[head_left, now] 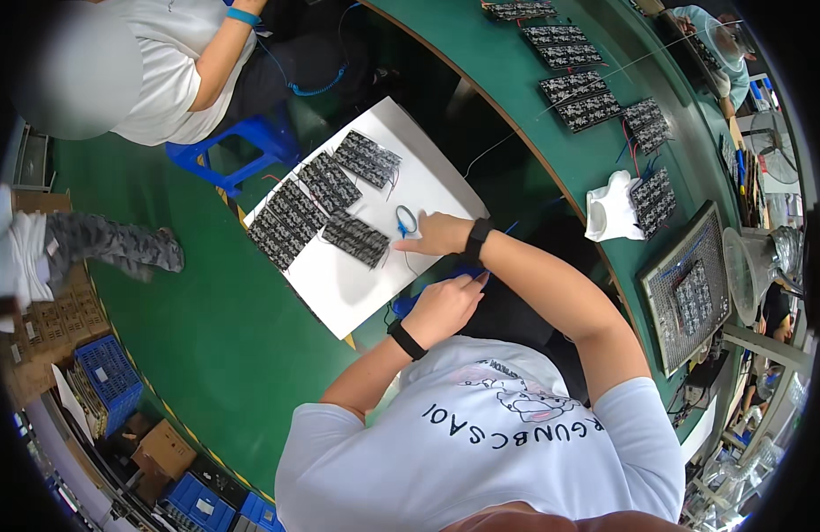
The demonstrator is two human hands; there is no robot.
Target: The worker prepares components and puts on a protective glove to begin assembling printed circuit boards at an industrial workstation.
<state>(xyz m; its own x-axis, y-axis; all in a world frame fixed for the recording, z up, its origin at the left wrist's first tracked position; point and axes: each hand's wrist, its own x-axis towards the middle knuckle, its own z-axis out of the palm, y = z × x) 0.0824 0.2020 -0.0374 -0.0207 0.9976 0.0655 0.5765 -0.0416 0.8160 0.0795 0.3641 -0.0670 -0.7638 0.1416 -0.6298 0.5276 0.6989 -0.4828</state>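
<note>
My right hand is over the right edge of a white board, a finger stretched toward a speckled black-and-white circuit panel and nothing seen in its grip. Beside its fingers lies a looped cord with a blue clip. Nearer my body, my left hand has its fingers bent together below my right wrist; whatever they may hold is hidden. More panels of the same kind lie on the white board toward its left and far corners, several with thin red wires.
To the right curves a green workbench bearing more panels, a white glove and a metal-framed tray. At upper left a co-worker sits on a blue stool. Blue crates and cartons stand at lower left.
</note>
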